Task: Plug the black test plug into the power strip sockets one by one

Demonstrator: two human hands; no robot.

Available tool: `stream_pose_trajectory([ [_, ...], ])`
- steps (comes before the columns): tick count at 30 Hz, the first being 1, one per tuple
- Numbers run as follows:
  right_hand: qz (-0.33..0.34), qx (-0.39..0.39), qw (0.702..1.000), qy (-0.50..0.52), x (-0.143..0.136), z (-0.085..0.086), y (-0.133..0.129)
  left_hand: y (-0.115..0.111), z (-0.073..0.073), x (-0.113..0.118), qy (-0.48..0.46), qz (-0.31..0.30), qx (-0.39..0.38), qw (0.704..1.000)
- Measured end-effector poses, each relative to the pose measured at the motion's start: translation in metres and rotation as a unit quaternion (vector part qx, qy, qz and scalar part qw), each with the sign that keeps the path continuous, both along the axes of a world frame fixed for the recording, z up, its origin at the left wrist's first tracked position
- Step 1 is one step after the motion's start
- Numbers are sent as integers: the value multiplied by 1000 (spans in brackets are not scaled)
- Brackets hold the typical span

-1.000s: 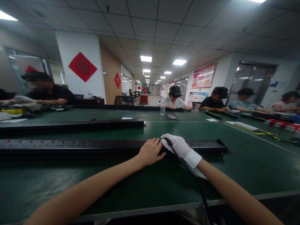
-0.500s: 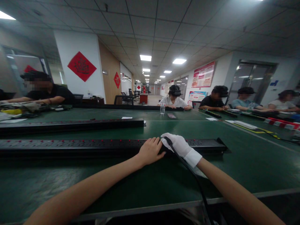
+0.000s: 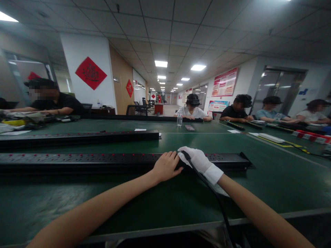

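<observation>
Power strip: long black power strip with red dots along its top, lying across the green surface, near edge
Right hand: white-gloved, clenched around a black cable at the strip
Left hand: bare, fingers resting on the strip, grasping nothing
Behind: second black strip; water bottle
Writing: red wall posters, unreadable

No writing is showing clearly enough to read: the red diamond sign and the red wall poster are carrying blurred characters.
</observation>
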State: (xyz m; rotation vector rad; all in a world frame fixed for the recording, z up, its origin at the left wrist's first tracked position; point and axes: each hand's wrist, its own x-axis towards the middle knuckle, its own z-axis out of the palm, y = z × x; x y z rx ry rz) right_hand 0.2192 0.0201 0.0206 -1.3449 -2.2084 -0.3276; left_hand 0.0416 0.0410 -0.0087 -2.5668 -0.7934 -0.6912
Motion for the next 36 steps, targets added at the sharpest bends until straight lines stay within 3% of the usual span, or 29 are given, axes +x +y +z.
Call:
stream_pose_trajectory([
  [36, -5, -6, 1000, 17, -2, 2, -3, 0, 0, 0, -4, -2, -5, 1000],
])
